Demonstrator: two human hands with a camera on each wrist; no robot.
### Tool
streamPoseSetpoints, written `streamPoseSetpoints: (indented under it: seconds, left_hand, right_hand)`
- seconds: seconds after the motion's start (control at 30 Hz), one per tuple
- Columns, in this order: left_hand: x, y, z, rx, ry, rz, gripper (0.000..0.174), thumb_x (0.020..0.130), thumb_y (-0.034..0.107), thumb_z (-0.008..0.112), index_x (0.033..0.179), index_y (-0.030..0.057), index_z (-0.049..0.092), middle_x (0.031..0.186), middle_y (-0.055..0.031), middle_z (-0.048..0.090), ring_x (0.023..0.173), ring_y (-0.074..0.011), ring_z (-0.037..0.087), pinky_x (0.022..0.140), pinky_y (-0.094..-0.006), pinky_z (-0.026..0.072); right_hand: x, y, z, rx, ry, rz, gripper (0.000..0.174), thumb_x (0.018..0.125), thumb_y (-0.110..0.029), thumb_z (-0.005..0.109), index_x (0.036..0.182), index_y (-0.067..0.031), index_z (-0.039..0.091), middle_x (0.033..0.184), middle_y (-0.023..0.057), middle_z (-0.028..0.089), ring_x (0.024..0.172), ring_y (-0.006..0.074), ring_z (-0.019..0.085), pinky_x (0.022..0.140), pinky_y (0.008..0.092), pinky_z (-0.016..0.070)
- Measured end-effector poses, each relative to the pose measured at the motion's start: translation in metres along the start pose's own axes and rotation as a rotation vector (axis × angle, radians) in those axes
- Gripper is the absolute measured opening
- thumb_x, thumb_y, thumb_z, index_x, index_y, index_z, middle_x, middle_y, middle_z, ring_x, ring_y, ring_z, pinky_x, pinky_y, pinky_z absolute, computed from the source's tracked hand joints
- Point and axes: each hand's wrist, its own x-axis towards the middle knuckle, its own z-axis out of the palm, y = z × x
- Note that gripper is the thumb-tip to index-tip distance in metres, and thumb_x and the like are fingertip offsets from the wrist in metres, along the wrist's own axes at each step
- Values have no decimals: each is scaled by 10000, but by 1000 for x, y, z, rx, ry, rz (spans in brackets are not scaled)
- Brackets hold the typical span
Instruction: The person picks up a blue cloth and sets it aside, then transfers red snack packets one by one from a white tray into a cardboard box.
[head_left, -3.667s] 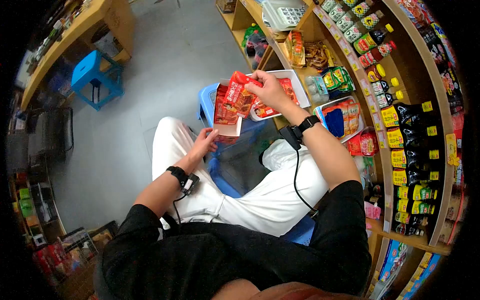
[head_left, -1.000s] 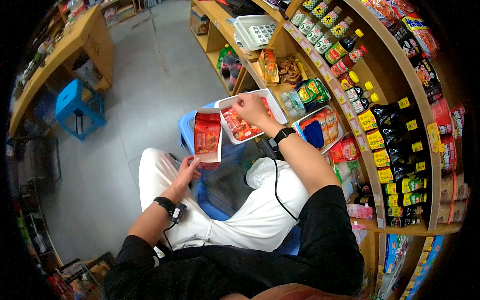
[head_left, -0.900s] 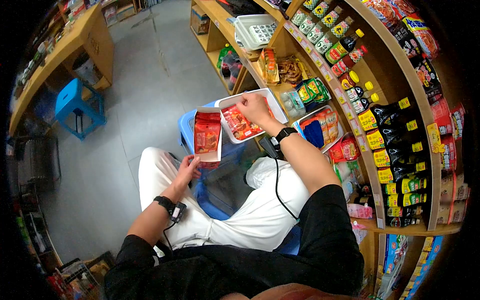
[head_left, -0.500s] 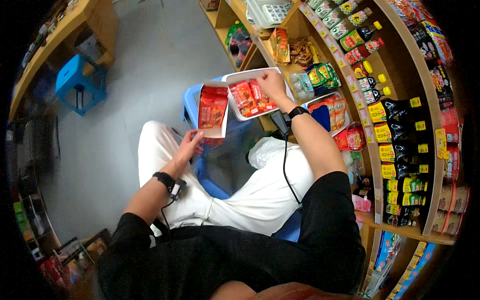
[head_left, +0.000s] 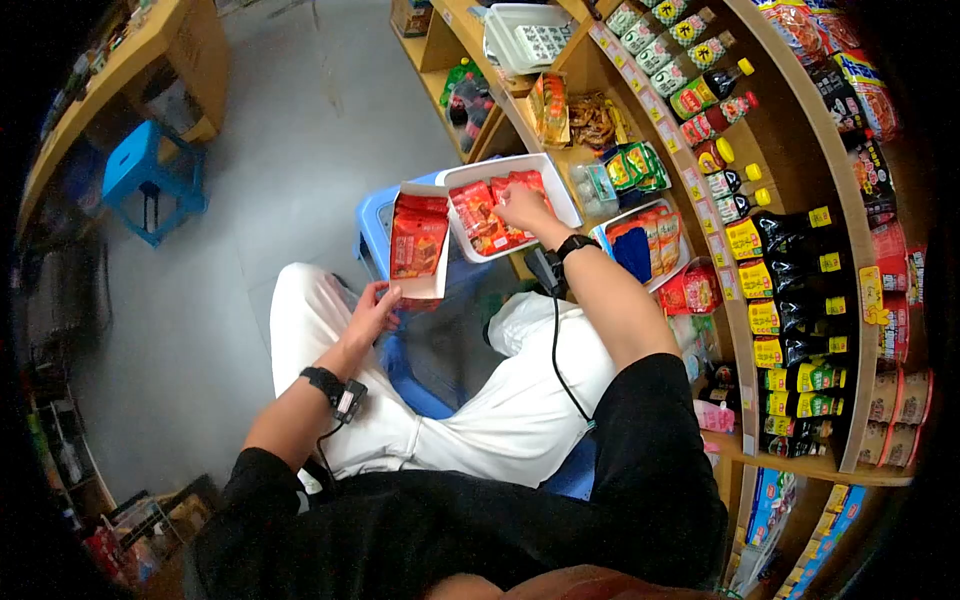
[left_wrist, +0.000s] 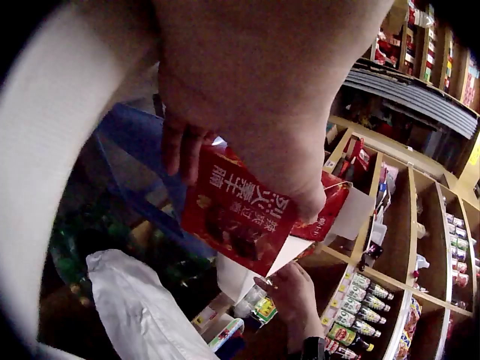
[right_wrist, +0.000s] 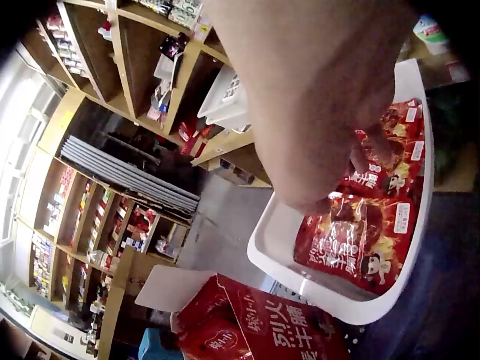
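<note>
My left hand [head_left: 375,310] grips the lower end of an open red carton [left_wrist: 238,210], thumb on one side and fingers on the other. Inside the tilted carton [head_left: 433,288] lies a stack of red snack packets [head_left: 418,243], printed side up. Just right of it, the white tray [head_left: 560,178] holds rows of similar red packets [right_wrist: 356,241]. My right hand [head_left: 527,212] reaches into this tray, its fingers [right_wrist: 369,154] spread over the packets and touching them. In the left wrist view, the right hand [left_wrist: 294,296] shows beyond the carton.
The tray and carton are over a blue stool [head_left: 378,222] between my knees. On the right, a wooden shelf [head_left: 733,318] bears sauce bottles [head_left: 775,277]. A second tray [head_left: 683,248] with orange packets stands near my right forearm. Another blue stool [head_left: 150,165] stands farther left.
Earlier, the right hand lifted a red packet from the carton; it then moved to the tray's far side and now lies nearer its middle, over the packets. The left hand keeps holding the carton.
</note>
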Motion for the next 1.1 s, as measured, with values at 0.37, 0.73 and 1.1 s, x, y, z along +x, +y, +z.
streamPoseSetpoints:
  seconds: [0.37, 0.73, 1.1]
  left_hand:
    - [0, 4, 1, -26, -10, -25, 744, 897, 503, 660, 1375, 4, 383, 1009, -136, 610, 697, -158, 603, 593, -293, 516]
    - [-8, 15, 4, 4, -15, -35, 729, 903, 509, 651, 1373, 17, 389, 985, -106, 602, 715, -141, 593, 632, -283, 519]
    - [-2, 5, 2, -10, -20, -30, 749, 899, 500, 659, 1394, 17, 372, 1012, -116, 586, 733, -161, 599, 637, -303, 528]
  right_hand:
    - [3, -6, 13, -29, -235, -10, 647, 779, -382, 735, 1161, 114, 572, 1162, 315, 620, 1101, 389, 620, 928, 427, 490]
    - [8, -3, 26, -25, -296, -85, 566, 765, -383, 706, 1035, 110, 641, 1008, 309, 669, 964, 403, 671, 838, 444, 530]
    - [2, -17, 18, 6, -184, -131, 424, 811, -287, 709, 1050, 55, 635, 1051, 272, 663, 991, 409, 646, 836, 447, 510]
